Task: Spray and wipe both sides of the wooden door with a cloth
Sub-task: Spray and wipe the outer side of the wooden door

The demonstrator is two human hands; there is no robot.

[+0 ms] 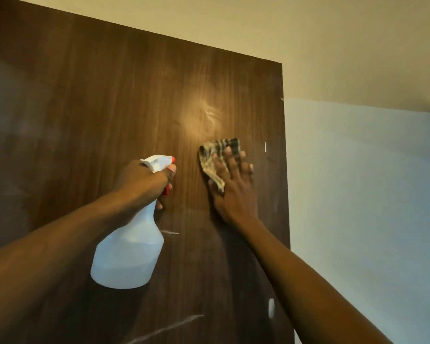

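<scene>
**Two hands busy on the door**

Head view: the right hand [233, 184] presses a checked cloth [220, 157] flat on the wooden door [109, 100], fingers straight. The left hand [144, 181] grips a spray bottle [132, 254] just left. Wiping looks underway; next, rub the white streaks [164, 328] lower down.

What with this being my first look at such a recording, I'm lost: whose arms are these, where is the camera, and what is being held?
No machine here: these are a person's own arms. The single picture comes from a camera worn on their head, looking forward. The left hand grips a white spray bottle with a red trigger. The right hand presses a checked cloth flat against the dark wooden door. Pale streaks mark the door lower down; a light wall lies beyond its edge.
</scene>
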